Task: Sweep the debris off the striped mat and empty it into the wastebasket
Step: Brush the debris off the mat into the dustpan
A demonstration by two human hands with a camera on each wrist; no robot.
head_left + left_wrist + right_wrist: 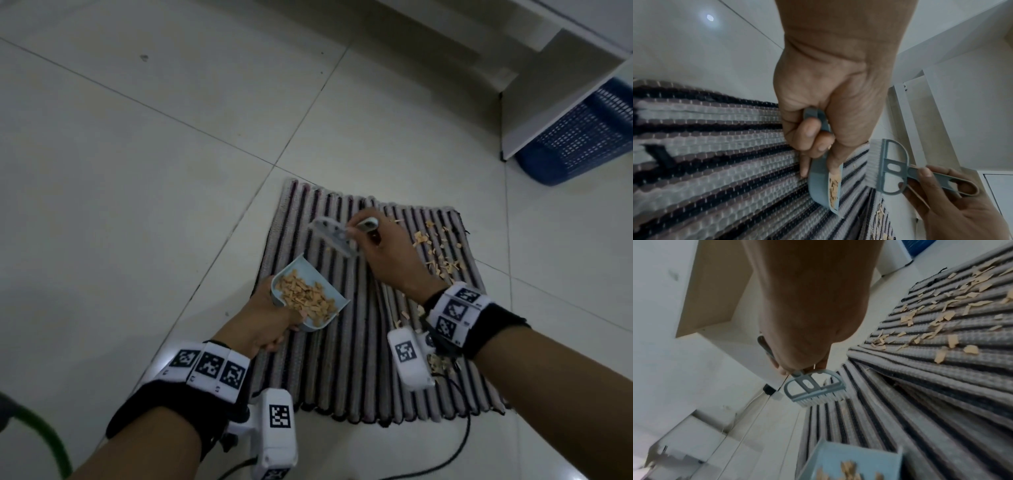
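Pale floor tiles (137,171) filled most of the head view, crossed by thin grout lines. White furniture (534,102) was seen at the upper right of the frame, and a blue mesh wastebasket (582,137) was tucked beside it at the right edge, well apart from the mat.

At the lower centre of the frame the striped mat (359,359) was laid flat on the tiles, its dark and light stripes running away from the camera. Tan debris (442,253) was scattered over the mat's right part, with a few more bits near the right wrist. None was seen on the left stripes.

A pale blue dustpan (308,294) was held at the mat's left edge, and a heap of the tan bits was carried in it. The left hand (267,318) was wrapped around its handle; in the left wrist view the fingers (807,129) were curled tightly round that handle, and the pan was raised just above the stripes.

A small grey-blue brush (337,236) was held above the middle of the mat, beyond the pan, blurred in the head view. Its handle was pinched by the right hand (387,253), thumb on top in the left wrist view. White bristles (818,400) pointed toward the mat; whether they touched it could not be told.
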